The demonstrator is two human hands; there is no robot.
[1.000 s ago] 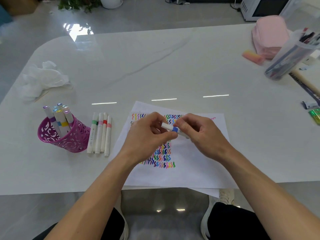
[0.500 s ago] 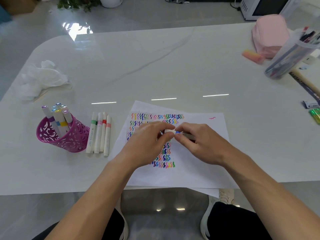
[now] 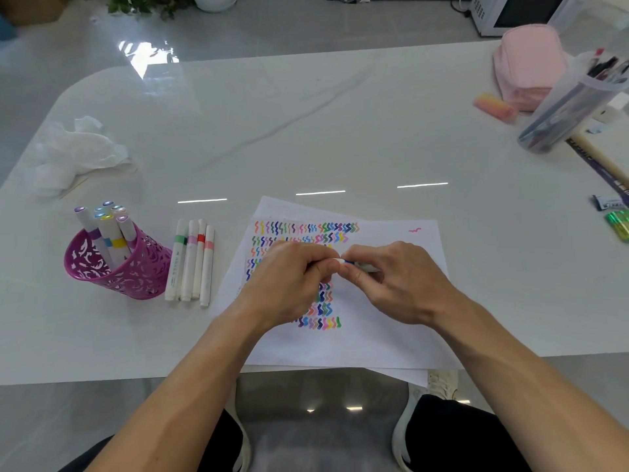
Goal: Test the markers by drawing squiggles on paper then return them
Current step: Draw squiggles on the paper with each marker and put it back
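Well along, judging by the paper [image 3: 391, 335]: dense rows of coloured squiggles [image 3: 306, 229] along its twelve o'clock side and a column running down toward six o'clock, plus one lone pink squiggle [image 3: 414, 230] near the two o'clock corner. Evidently plenty of markers tested already. Left to do, at a guess: finishing with the blue-banded marker [image 3: 348, 263] in hand, then dealing with the four white markers [image 3: 190, 264] lying side by side on the bench [image 3: 306, 131] at nine o'clock of the paper. After that, getting everything back into the magenta pen cup [image 3: 136, 277], farther out at nine o'clock and already holding a handful of upright markers [image 3: 109, 233]. No telling tested from untested among the loose four.

Both hands low over the middle of the paper, forearms in from five and seven o'clock, knuckles up, fingertips together. Left hand [image 3: 289, 284] with grip closed, thumb and curled fingers pinching the marker's white end on the nine o'clock side. Right hand [image 3: 398, 284] likewise narrow in grip, thumb and forefinger clamped on the barrel on the three o'clock side, beside the blue band. Marker itself roughly level, just above the sheet, mostly hidden by fingers. Probably a cap going on or coming off; impossible to say which.

Elsewhere on the bench: crumpled tissue [image 3: 75, 151] at ten o'clock, pink pouch [image 3: 531, 63] and clear tub of pens [image 3: 571, 107] at two o'clock.
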